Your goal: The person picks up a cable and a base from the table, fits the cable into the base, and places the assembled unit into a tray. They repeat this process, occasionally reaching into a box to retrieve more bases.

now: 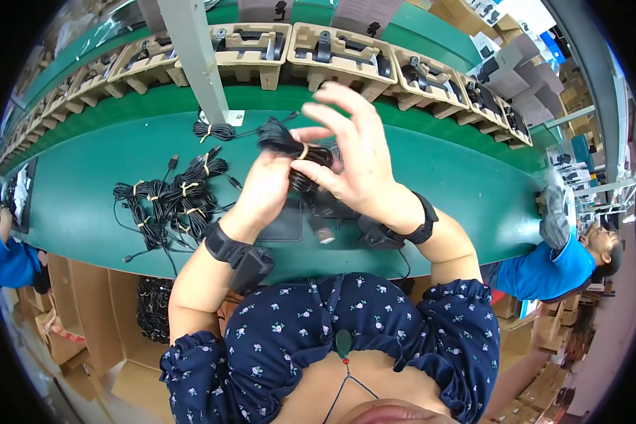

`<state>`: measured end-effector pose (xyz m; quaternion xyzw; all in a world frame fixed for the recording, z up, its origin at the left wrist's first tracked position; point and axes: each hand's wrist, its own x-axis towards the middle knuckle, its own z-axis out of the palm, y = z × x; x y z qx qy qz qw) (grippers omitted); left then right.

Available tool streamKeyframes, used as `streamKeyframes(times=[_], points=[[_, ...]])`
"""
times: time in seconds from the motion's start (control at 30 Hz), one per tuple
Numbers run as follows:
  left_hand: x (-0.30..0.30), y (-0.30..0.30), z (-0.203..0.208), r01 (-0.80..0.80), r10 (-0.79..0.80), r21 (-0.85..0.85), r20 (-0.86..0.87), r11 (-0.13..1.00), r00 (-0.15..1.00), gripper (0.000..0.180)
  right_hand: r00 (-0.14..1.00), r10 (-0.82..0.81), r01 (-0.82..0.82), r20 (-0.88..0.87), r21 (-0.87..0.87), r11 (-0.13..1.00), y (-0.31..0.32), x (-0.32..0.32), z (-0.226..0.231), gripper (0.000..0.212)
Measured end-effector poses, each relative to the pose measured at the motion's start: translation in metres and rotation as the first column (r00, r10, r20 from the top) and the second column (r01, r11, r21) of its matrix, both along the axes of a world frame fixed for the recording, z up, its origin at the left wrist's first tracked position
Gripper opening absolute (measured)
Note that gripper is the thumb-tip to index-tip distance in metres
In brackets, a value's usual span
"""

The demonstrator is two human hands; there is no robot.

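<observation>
W/ our L hand (267, 185) we're gripping a blk cable bundle (318, 154) btwn closed fingers; our R hand (360, 157) is resting part-open, thumb touching by the tan band (304, 151), can't tell if pinching. We're holding it above the green table (459, 191), R of the tied cables (184, 192).

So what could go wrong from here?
The tan tie on the cable bundle between the hands might slip, letting loops spring loose. In the cable pile, tied coils overlap, so lifting one could snag others. A plug near the front edge of the green bench might get brushed off.
</observation>
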<state>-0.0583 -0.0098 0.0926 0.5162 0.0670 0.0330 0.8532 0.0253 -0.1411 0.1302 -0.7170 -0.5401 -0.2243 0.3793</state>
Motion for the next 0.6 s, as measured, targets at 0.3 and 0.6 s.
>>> streamKeyframes(times=[0.3, 0.6], points=[[0.013, -0.015, -0.01, 0.567, -0.452, 0.362, -0.356, 0.74, 0.818, 0.031, 0.951, 0.235, -0.071, 0.201, -0.597, 0.799, -0.066, 0.01, -0.013, 0.072], [0.029, 0.007, -0.005, 0.099, -0.05, 0.995, -0.099, -0.003, 0.994, 0.034, 0.836, -0.45, 0.52, 0.314, -0.193, 0.832, -0.153, 0.109, 0.018, 0.036]])
